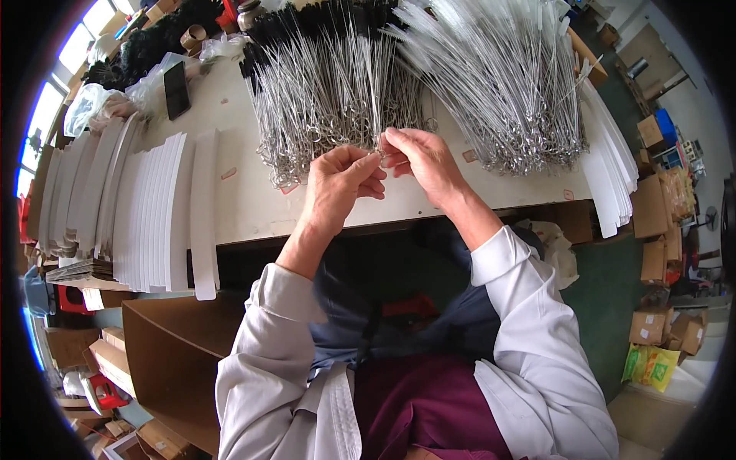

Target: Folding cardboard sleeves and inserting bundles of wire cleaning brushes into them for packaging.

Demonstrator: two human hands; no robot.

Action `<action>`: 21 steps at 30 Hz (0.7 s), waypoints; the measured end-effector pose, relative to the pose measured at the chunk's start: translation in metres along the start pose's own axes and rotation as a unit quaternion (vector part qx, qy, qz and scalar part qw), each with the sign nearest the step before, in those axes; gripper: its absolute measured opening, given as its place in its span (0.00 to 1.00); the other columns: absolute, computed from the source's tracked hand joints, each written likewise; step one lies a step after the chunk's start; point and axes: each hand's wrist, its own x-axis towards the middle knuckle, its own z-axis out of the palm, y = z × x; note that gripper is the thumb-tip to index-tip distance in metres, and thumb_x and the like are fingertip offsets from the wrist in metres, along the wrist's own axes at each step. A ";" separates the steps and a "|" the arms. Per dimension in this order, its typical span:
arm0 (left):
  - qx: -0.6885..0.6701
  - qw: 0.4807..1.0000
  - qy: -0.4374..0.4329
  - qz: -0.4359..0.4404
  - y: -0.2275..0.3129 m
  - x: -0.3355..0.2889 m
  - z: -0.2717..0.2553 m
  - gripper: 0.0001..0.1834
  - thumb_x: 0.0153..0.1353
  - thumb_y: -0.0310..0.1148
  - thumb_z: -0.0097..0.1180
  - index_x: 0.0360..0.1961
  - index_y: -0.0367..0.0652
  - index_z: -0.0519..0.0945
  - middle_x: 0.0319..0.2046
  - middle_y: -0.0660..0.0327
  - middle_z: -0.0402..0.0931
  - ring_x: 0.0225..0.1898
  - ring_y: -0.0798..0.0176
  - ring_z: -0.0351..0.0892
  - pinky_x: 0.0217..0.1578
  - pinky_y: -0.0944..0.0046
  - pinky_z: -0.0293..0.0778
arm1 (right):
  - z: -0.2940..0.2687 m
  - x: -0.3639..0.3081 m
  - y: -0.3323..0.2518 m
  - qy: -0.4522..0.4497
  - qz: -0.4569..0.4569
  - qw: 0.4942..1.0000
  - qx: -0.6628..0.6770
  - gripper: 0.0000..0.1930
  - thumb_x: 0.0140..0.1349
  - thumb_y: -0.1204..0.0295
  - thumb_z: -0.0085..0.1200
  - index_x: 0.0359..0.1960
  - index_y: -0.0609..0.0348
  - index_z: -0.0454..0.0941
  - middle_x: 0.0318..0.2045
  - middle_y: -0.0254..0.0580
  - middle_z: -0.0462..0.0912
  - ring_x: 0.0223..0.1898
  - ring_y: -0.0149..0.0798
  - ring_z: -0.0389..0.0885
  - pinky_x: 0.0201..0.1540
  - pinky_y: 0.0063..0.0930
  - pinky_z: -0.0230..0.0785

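Note:
My left hand (337, 184) and my right hand (425, 165) meet over the near part of a pale table (245, 207). Together they pinch the ring end of a thin wire brush (377, 115) whose stem runs away from me. Just beyond the fingers lies a heap of wire brushes with black bristles (322, 92). To its right lies a second heap with white bristles (498, 77). Both hands have fingertips closed on the wire loop.
Rows of long white card strips (153, 207) cover the table's left part, and more strips (609, 169) hang over its right end. A dark phone (177, 90) lies at the back left. Cardboard boxes (652, 322) stand on the green floor to the right, and a brown carton (172, 353) to my left.

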 end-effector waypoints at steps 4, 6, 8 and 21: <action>-0.067 0.998 0.013 -0.004 -0.006 -0.004 0.002 0.11 0.70 0.33 0.59 0.39 0.33 0.80 0.32 0.53 0.83 0.29 0.63 0.84 0.34 0.62 0.85 | 0.013 0.021 -0.004 -0.082 0.085 0.989 0.093 0.17 0.76 0.60 0.49 0.51 0.62 0.81 0.38 0.40 0.87 0.39 0.30 0.84 0.43 0.27 0.79; -0.081 0.996 0.025 0.004 -0.010 -0.007 0.004 0.11 0.70 0.33 0.59 0.39 0.32 0.80 0.31 0.52 0.83 0.28 0.63 0.84 0.33 0.62 0.85 | 0.015 0.033 -0.005 -0.077 0.090 0.989 0.089 0.16 0.76 0.61 0.50 0.50 0.62 0.81 0.39 0.42 0.87 0.39 0.32 0.85 0.44 0.27 0.79; -0.121 0.991 0.053 0.003 -0.012 -0.011 0.005 0.11 0.70 0.33 0.59 0.40 0.33 0.79 0.32 0.51 0.83 0.29 0.62 0.84 0.34 0.61 0.85 | 0.018 0.041 -0.007 -0.069 0.093 0.987 0.110 0.15 0.74 0.63 0.52 0.49 0.63 0.81 0.39 0.44 0.87 0.38 0.34 0.86 0.44 0.27 0.80; -0.185 0.980 0.071 -0.006 -0.029 -0.023 0.001 0.08 0.69 0.31 0.60 0.37 0.35 0.78 0.32 0.51 0.83 0.26 0.62 0.83 0.31 0.60 0.85 | 0.043 0.059 -0.011 -0.027 0.035 0.995 0.087 0.14 0.77 0.65 0.48 0.47 0.64 0.80 0.25 0.33 0.80 0.25 0.29 0.81 0.27 0.22 0.75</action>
